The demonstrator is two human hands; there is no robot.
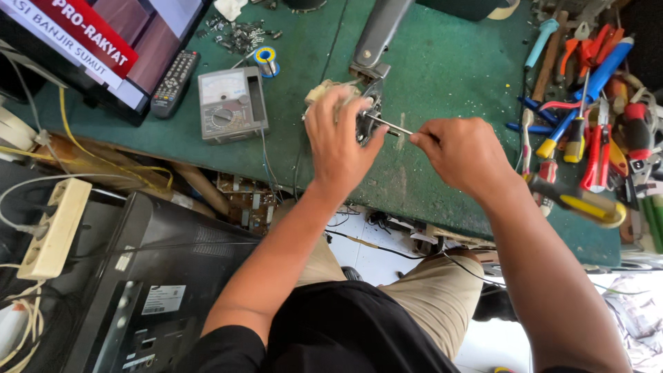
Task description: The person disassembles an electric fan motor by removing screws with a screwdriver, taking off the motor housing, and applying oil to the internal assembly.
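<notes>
Gripping a small motor [364, 119] over the green bench [442, 69], the left hand [338, 141] wraps its fingers around the housing, while the right hand [463, 153] pinches the motor's metal shaft [390, 126] — both held just above the bench edge. A grey multimeter [231, 103] lies nearby; assorted hand tools [587, 131] crowd the right side.

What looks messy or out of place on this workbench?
Hand tools lie heaped criss-cross at the right edge of the green bench, and small metal bits are scattered loose near the remote control. A bare circuit board lies below the bench's front edge.
</notes>
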